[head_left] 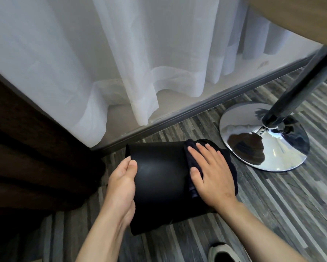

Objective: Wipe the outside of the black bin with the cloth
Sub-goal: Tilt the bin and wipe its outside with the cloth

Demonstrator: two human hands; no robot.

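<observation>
The black bin (159, 178) lies on its side on the striped wood floor, its smooth curved wall facing up. My left hand (122, 186) grips its left rim, thumb on the outside and fingers hidden inside the opening. A dark cloth (192, 163) is draped over the bin's right end. My right hand (212, 171) lies flat on the cloth, fingers spread, pressing it against the bin.
A chrome round table base (253, 140) with a dark pole (299, 86) stands just right of the bin, under a wooden tabletop (300, 17). White sheer curtains (121, 63) hang behind, dark brown drapes (26, 157) at left. A shoe (225, 252) shows at the bottom.
</observation>
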